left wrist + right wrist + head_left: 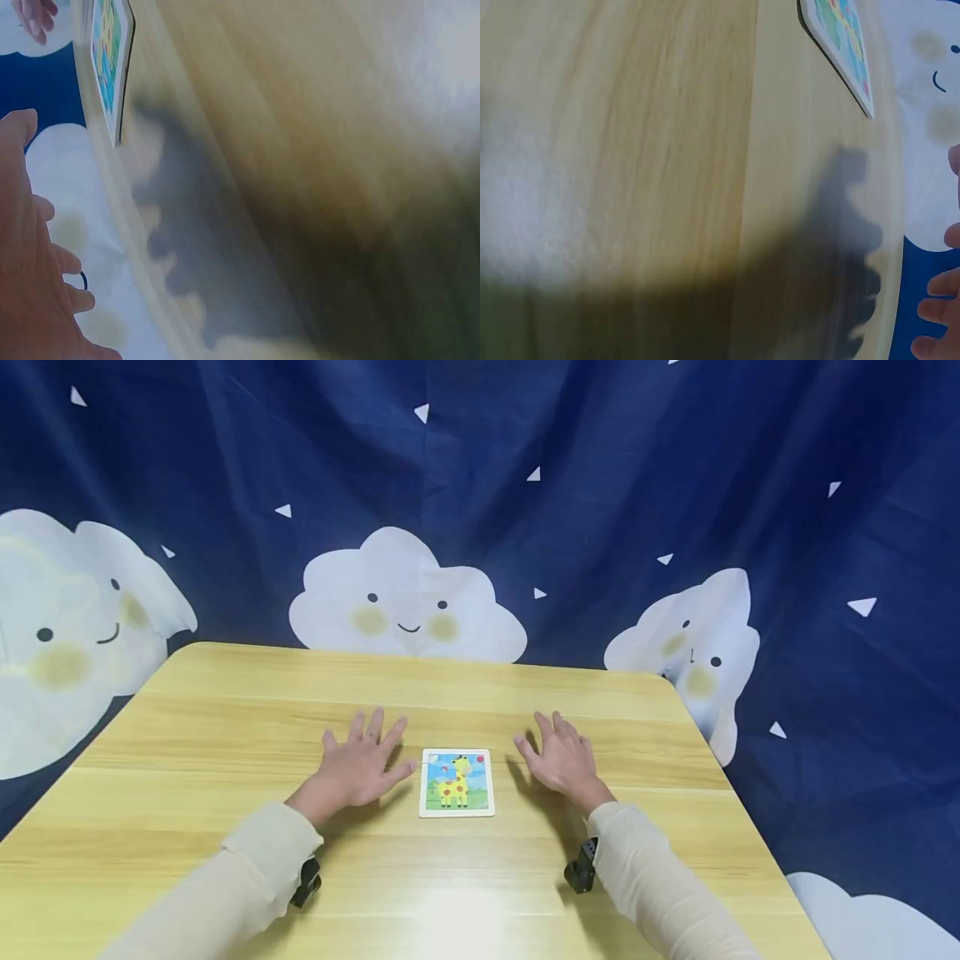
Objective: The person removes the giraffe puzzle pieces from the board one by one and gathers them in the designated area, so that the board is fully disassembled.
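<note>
Left hand (356,771) and right hand (562,760) hover over the bench (225,693), each grip fingers-apart, the giraffe picture (455,787) lying flat between them!

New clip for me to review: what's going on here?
A person's left hand and right hand hover above a wood-grain table, one on each side of a square giraffe picture board. The board lies flat, picture side up. Neither hand is holding or touching it at this moment; the left thumb looks closest to it.
</note>
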Available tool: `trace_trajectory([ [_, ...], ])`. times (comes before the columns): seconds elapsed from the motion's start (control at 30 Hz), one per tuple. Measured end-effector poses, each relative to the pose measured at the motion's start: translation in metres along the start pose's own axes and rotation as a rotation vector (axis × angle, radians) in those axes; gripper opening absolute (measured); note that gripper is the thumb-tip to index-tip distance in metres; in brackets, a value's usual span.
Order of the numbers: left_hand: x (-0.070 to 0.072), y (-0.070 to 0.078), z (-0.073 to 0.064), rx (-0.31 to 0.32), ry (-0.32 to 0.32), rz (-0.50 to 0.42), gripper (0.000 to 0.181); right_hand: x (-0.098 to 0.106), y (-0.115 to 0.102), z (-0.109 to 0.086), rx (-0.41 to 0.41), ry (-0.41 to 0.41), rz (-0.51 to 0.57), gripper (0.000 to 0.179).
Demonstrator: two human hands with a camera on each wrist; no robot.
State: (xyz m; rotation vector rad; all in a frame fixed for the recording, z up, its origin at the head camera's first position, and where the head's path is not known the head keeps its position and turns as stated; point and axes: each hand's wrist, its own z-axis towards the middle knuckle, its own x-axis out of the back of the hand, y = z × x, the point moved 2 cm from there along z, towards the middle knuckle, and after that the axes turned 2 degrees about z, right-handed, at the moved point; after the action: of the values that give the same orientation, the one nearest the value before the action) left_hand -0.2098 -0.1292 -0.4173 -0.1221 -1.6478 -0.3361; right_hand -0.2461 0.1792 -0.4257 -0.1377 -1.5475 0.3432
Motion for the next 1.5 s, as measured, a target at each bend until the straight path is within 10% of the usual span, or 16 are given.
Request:
trace_trajectory([
  [0.3,-0.009,0.028,-0.021,-0.086,-0.052,-0.037,0.077,-0.006,-0.005,-0.004,0.028,0.099,0.122,0.051],
  [0.77,-0.014,0.062,-0.043,-0.17,-0.205,-0.191,0.077,-0.016,-0.019,-0.009,0.026,0.038,0.22,0.049],
  [1.5,-0.024,0.07,-0.048,-0.203,-0.256,-0.174,0.089,-0.032,-0.05,-0.008,0.129,-0.034,0.299,0.048],
])
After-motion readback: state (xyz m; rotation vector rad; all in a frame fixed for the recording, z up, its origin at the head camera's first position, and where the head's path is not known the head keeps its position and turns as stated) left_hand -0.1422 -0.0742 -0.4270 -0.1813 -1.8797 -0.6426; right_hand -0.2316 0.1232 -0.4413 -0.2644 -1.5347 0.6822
